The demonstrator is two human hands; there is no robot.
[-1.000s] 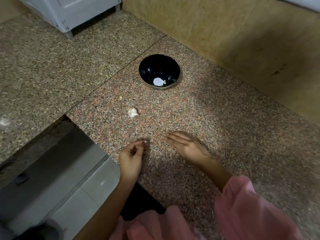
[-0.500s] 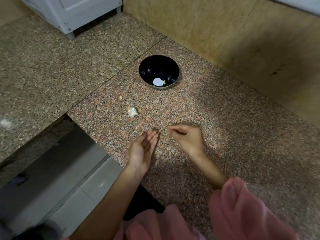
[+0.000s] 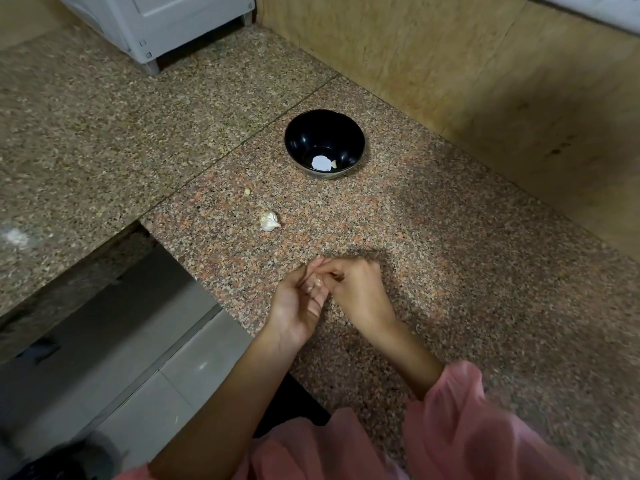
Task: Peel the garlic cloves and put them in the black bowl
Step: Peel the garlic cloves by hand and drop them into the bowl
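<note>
A small pale garlic clove [image 3: 317,281] is pinched between the curled fingers of the left hand [image 3: 298,306] and right hand [image 3: 358,289], over the speckled granite counter [image 3: 450,271]. A peeled clove [image 3: 334,163] lies in the glossy round black bowl [image 3: 304,140]. A papery white garlic piece [image 3: 269,221] lies on the counter between bowl and hands. Half a second ago the hands were apart and the left palm was open.

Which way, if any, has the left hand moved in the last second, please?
Yes: the left hand shifted right, from below the garlic piece to its right, meeting the right hand.
</note>
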